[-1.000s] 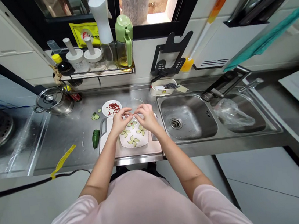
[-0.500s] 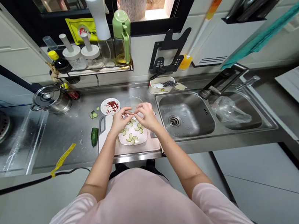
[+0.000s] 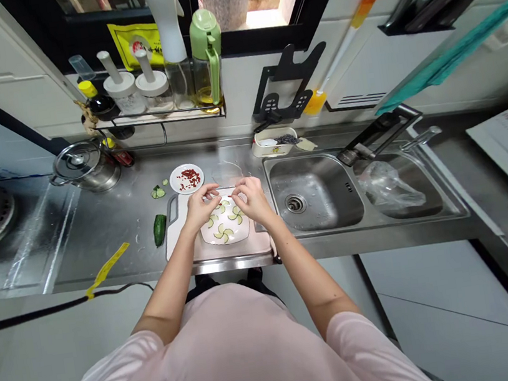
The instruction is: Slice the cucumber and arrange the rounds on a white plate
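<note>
Both hands hover over the far edge of a white plate bearing several fans of thin cucumber slices. My left hand is at the plate's far left, its thumb and fingertips curled together in a pinch. Opposite it, my right hand pinches in the same way at the far right. Whatever either one holds is too small to make out. The plate rests on a cutting board. Beyond my left hand sits a round white dish of small red pieces.
A cucumber piece and some cucumber scraps lie left of the board. To the right is a double sink with a plastic bag in its far basin. A lidded pot stands back left, below a rack of seasoning containers.
My hands, whose fingertips met above the plate, have drawn slightly apart, leaving a gap between them. The cucumber fans stay where they were. The view has shifted slightly.
</note>
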`<state>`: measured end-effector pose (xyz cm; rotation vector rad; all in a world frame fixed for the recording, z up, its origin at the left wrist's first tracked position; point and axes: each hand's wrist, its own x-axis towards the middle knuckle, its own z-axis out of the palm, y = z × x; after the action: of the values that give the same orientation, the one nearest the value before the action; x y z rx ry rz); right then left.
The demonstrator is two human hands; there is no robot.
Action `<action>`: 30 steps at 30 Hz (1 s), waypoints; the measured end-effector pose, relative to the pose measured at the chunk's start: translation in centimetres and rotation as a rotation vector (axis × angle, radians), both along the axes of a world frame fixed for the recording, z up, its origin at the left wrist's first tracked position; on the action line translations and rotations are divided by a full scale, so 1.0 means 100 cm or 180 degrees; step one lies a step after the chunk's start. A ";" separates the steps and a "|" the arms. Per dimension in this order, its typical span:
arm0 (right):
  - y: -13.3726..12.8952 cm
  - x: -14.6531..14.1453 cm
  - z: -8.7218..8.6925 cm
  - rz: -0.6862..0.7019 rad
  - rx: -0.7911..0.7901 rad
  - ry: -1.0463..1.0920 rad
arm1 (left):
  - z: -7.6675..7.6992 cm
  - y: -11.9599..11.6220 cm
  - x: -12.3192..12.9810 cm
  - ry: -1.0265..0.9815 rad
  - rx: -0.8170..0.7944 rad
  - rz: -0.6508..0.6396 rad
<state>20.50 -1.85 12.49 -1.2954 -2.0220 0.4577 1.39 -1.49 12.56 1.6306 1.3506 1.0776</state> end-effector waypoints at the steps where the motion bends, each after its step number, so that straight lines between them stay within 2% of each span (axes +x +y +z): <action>1: -0.001 0.002 -0.003 -0.0007 -0.0031 -0.0015 | -0.004 -0.002 -0.001 0.0136 0.0016 0.0047; 6: -0.007 0.013 -0.028 -0.0033 -0.0206 -0.0174 | -0.031 -0.009 -0.003 0.0897 0.0143 -0.0034; 10: -0.010 0.019 -0.051 -0.0152 -0.0358 -0.0330 | -0.051 -0.013 -0.001 0.1226 0.0231 -0.0178; 18: -0.016 0.020 -0.088 -0.0231 -0.0595 -0.0535 | -0.080 -0.023 0.014 0.2105 0.0455 -0.0856; 23: -0.017 0.019 -0.100 -0.0241 -0.0619 -0.0640 | -0.087 -0.023 0.020 0.2513 0.0488 -0.1031; 30: -0.017 0.016 -0.099 -0.0198 -0.0689 -0.0876 | -0.093 -0.022 0.024 0.2687 0.0520 -0.1033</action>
<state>22.08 -3.51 2.61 -1.6238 -2.1955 0.5031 3.84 -3.64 3.23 2.4735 1.4247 0.2918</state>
